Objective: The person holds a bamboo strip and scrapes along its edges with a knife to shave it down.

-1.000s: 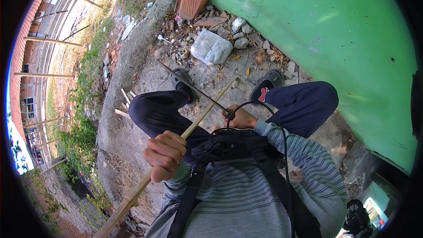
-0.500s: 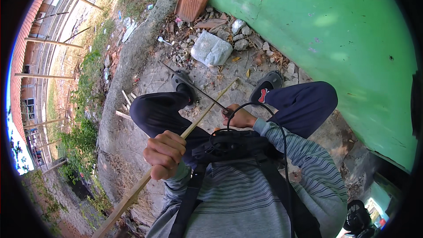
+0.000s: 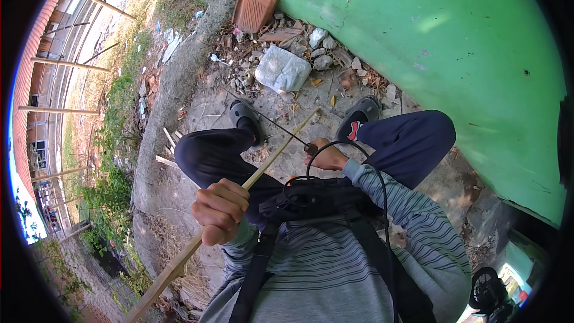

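Observation:
I sit with knees apart on bare ground beside a green wall. My left hand point(image 3: 220, 210) is closed around a long bamboo stick point(image 3: 272, 154) that runs from the lower left up toward my feet. My right hand point(image 3: 326, 157) grips the handle of a long thin dark blade point(image 3: 267, 118). The blade crosses the bamboo stick near its far end and points up and left, over my left sandal point(image 3: 244, 112). A black cable point(image 3: 353, 146) loops from my chest past the right hand.
A green wall point(image 3: 454, 42) stands close on the right. Rubble, a pale stone block point(image 3: 282, 69) and a clay tile point(image 3: 255, 7) lie ahead of my feet. Cut bamboo slivers point(image 3: 167, 149) lie left of my knee. A concrete kerb and weeds run along the left.
The blade's tip has swung slightly toward the right and drawn a little nearer along the stick. The view has shifted slightly. Both hands keep their grips.

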The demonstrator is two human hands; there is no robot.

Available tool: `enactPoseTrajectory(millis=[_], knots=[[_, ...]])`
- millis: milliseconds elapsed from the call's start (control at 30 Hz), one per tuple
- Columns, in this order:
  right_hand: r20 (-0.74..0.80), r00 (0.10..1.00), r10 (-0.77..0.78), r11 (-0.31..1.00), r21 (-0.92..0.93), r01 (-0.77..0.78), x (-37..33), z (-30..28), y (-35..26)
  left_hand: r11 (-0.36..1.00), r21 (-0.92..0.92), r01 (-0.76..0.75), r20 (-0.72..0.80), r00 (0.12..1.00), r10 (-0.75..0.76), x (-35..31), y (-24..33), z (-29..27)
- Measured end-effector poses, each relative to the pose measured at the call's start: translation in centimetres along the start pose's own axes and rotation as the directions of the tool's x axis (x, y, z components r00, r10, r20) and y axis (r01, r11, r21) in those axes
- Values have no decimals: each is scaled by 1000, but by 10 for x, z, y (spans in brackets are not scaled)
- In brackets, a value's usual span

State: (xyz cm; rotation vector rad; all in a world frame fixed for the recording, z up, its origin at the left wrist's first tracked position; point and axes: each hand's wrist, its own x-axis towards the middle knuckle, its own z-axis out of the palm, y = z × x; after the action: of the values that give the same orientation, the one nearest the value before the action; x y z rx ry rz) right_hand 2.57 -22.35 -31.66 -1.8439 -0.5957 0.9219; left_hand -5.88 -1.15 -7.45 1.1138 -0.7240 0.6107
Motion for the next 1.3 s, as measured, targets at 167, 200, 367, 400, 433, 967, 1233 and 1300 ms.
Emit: enactPoseTrajectory(millis=[167, 200, 367, 400, 433, 967, 1233, 1300], knots=[[17, 994, -112, 994, 11, 112, 3, 9, 7, 1000, -6, 4, 42, 999, -3, 1, 0, 4], [1, 995, -97, 995, 18, 97, 7, 11, 17, 1000, -4, 7, 47, 999, -7, 3, -1, 4], [-116, 971, 207, 978, -1, -209, 25, 6, 80, 998, -53, 14, 57, 998, -11, 3, -3, 4], [-112, 958, 263, 964, -6, -265, 29, 5, 83, 998, -56, 38, 84, 996, -33, 3, -3, 5], [-104, 957, 270, 962, 80, -263, 27, 10, 85, 996, -59, 61, 112, 992, -54, 3, -3, 6], [-102, 859, 502, 685, 654, -322, 18, 10, 69, 926, 168, 339, -433, 869, -239, 28, 0, -20], [-69, 832, 550, 408, 892, -195, 19, 6, 70, 902, -61, 427, -433, 803, -409, 91, -40, -75], [1, 848, 531, 282, 943, -178, 25, 1, 63, 909, -84, 409, -362, 837, -410, 104, -57, -85]])
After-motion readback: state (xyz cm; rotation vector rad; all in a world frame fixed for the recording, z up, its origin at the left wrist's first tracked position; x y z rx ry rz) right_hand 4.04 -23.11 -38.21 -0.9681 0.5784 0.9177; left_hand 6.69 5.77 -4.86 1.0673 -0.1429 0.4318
